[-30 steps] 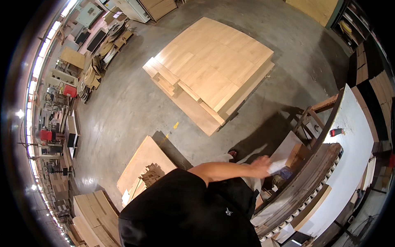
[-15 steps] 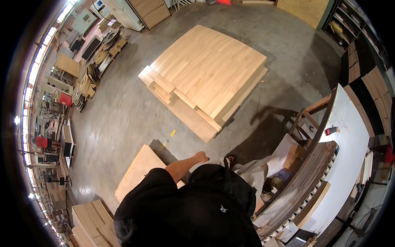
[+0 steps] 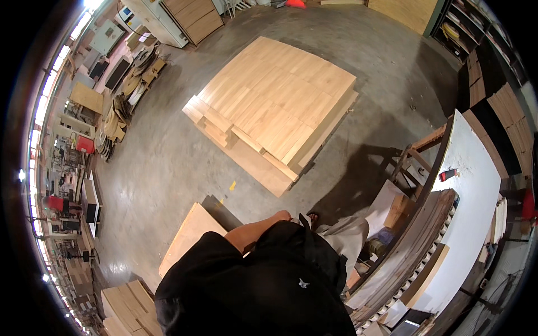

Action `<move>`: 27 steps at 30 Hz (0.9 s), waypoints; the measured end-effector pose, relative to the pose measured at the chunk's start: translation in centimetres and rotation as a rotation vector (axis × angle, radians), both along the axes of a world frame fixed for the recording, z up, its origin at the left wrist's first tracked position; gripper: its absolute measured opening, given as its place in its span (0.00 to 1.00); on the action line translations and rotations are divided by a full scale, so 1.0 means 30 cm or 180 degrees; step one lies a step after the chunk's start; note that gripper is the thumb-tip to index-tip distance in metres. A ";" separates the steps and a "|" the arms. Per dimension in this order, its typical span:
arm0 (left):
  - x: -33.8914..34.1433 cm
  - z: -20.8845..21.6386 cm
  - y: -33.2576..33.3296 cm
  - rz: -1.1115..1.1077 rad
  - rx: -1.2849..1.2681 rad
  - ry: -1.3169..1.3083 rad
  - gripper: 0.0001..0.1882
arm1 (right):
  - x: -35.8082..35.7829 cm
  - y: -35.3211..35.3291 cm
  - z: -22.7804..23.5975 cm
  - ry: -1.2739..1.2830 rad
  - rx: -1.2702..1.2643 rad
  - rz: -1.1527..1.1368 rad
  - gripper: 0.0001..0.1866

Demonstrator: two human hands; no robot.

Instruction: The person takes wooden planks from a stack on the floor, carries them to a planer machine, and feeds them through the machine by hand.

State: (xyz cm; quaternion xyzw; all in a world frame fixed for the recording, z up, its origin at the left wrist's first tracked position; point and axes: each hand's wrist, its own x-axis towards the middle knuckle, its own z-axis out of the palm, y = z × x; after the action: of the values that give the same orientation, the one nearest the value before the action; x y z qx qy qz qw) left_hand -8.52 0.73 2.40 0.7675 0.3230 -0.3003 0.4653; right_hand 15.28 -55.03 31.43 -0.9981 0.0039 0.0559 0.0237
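My left hand [image 3: 284, 215] is drawn in close to the front of my black shirt [image 3: 252, 280], at waist height. Only its back and knuckles show. The fingers are hidden, so what they hold, if anything, cannot be made out. My right hand is out of view. Ahead on the floor stands a wide, low stack of light wooden boards [image 3: 280, 89]. Shorter strips [image 3: 210, 120] lie along its near left side, above a bare sheet at the bottom. Nearest to my left arm is another low stack with a pale panel [image 3: 188, 232] on top.
To my right is a white-topped workbench [image 3: 476, 162] with a red and black tool [image 3: 448, 175] and dark wooden beams [image 3: 414, 252]. More boards [image 3: 129, 308] are piled at the lower left. Coiled edging rolls [image 3: 115, 120] line the left side. Grey concrete floor [image 3: 151, 168] surrounds the stacks.
My left hand has moved right and in against my body, and less of it shows. The view has shifted slightly, so the stacks appear a little further left.
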 end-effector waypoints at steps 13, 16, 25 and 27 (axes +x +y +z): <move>0.008 0.117 0.013 0.0263 0.0319 -0.0444 0.16 | 0.003 -0.024 -0.005 -0.0014 -0.0095 0.0048 0.19; 0.006 0.077 0.021 -0.0060 0.0328 -0.0727 0.19 | 0.000 -0.041 0.002 -0.0022 -0.0109 0.0055 0.18; 0.061 -0.124 0.037 -0.1719 0.0956 -0.0954 0.13 | -0.066 -0.079 0.014 -0.0022 -0.0146 -0.0126 0.16; 0.050 -0.104 -0.014 -0.0693 0.0578 -0.0421 0.14 | -0.021 -0.070 0.029 -0.0044 -0.0219 0.0023 0.16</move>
State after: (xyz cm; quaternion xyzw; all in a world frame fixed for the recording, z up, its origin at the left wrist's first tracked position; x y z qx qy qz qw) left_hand -7.04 0.31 -0.71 0.8549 0.2325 -0.2673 0.3789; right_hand 14.67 -57.13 32.30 -0.9987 0.0021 0.0490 -0.0108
